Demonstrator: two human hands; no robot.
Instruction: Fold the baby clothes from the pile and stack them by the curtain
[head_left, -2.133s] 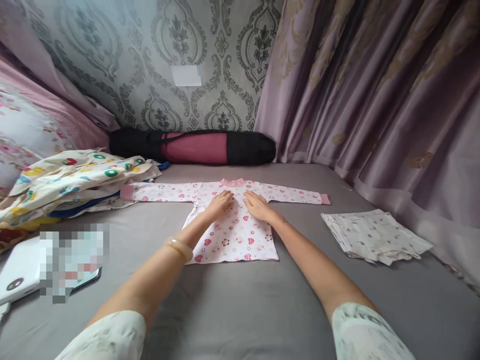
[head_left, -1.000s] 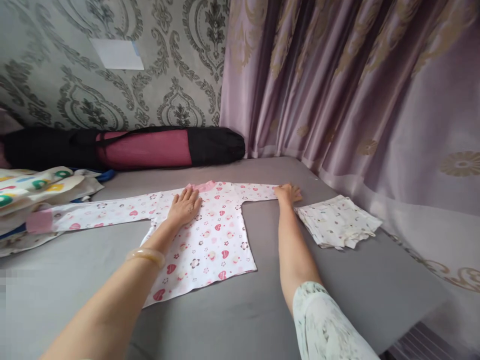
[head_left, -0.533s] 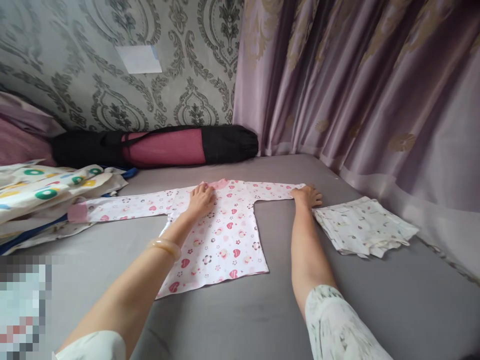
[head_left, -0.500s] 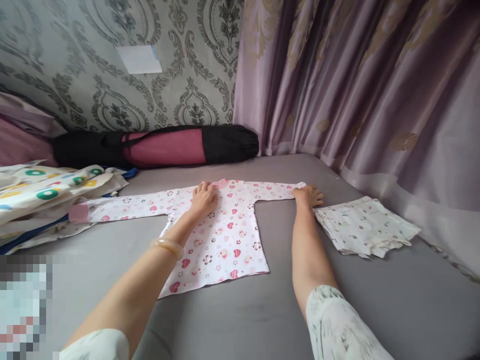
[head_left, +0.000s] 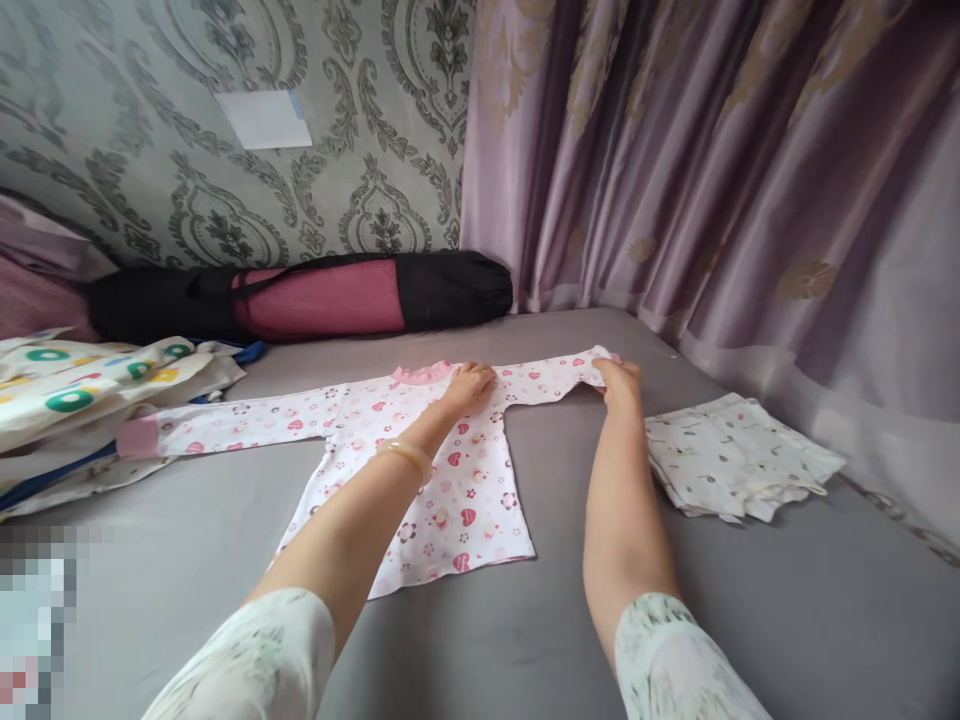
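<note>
A small white shirt [head_left: 465,480] with pink hearts and flowers lies spread on the grey sheet [head_left: 555,620], its pink collar away from me. My left hand [head_left: 472,388] rests flat on the shirt at the right shoulder, its fingers apart. At the right cuff, my right hand [head_left: 619,380] pinches the end of the sleeve, which is lifted a little off the sheet. The left sleeve stretches out, its pink cuff [head_left: 139,436] against a pile of clothes.
Patterned clothes [head_left: 90,390] are piled at the left. A folded white garment [head_left: 742,455] lies at the right. A black and dark pink long bag [head_left: 322,298] lies along the wall, with a purple curtain [head_left: 570,150] beside it.
My left hand has moved right, from beside the collar to the right shoulder, uncovering the collar. My right hand has closed on the cuff and raised the sleeve end slightly.
</note>
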